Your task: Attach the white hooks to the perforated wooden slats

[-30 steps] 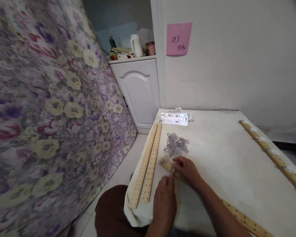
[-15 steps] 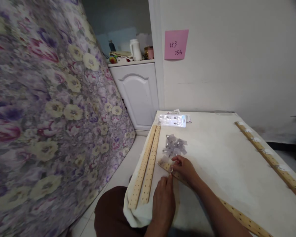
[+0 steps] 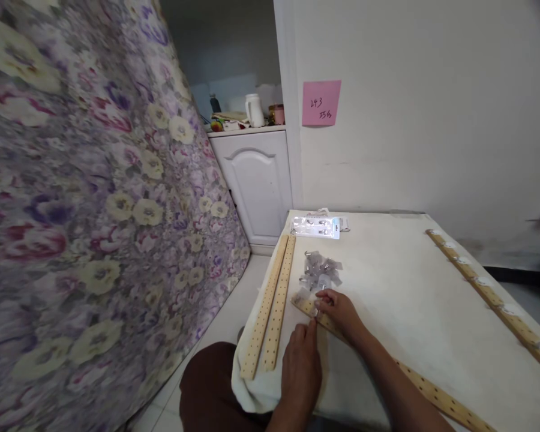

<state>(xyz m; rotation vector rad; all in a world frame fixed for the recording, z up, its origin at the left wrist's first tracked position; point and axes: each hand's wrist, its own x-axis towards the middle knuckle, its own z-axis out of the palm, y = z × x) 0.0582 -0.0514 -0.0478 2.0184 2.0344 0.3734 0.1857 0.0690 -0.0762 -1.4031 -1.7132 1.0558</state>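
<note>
Landmark: the drilled strip [image 3: 425, 385], a pale wooden bar, is lying diagonally on the white-covered table [image 3: 378, 258], passing beneath the right forearm.
Right hand: the right hand [image 3: 339, 310] is pinching a small shiny piece [image 3: 315, 311] between thumb and finger, over the drilled strip's far end.
Left hand: the left hand [image 3: 300, 363] is curling just beside that end, its forefinger reaching toward the small shiny piece; whether it is gripping anything, I cannot tell.
Pile: small wrapped parts [image 3: 318, 269] are lying just beyond the drilled strip's far end.
Spare bars: two perforated bars [image 3: 279, 306] are resting side by side, left of the drilled strip.
Clear pack: a clear pack [image 3: 315, 227] is lying farther beyond it, past the pile.
Fitted bar: a bar with white pieces [image 3: 488, 293] is lying well right of it.
</note>
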